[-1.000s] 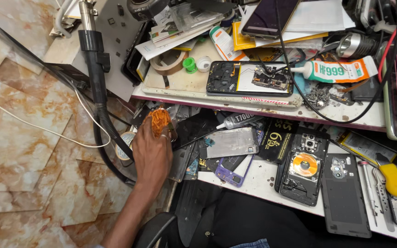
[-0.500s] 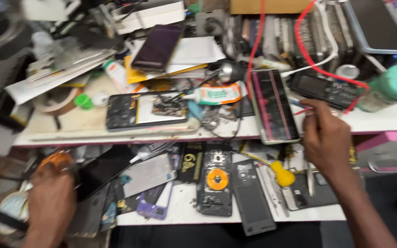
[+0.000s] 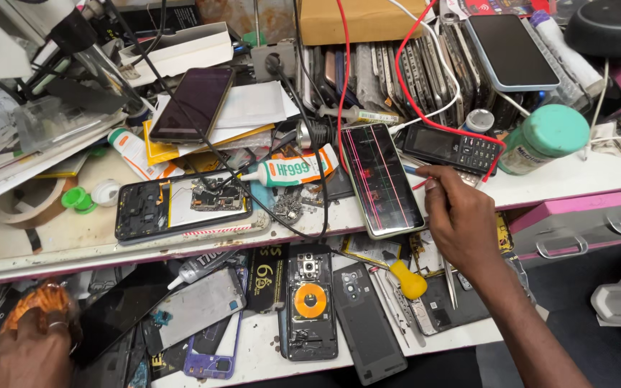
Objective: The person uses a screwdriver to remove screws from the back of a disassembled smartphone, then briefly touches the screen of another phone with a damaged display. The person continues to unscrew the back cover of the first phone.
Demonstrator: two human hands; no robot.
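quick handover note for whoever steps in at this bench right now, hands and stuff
Left hand: low at the left edge of the lower shelf, resting on an orange bundle; grip unclear.
Right hand: on the upper shelf, fingers pinched on a thin tool, beside the phone with the lined screen and in front of the keypad phone.
Opened phone lies left on the upper shelf, board exposed, glue tube next to it.
Another opened phone with an orange coil and a yellow-handled screwdriver sit on the lower shelf.
Both opened phones are unassembled.
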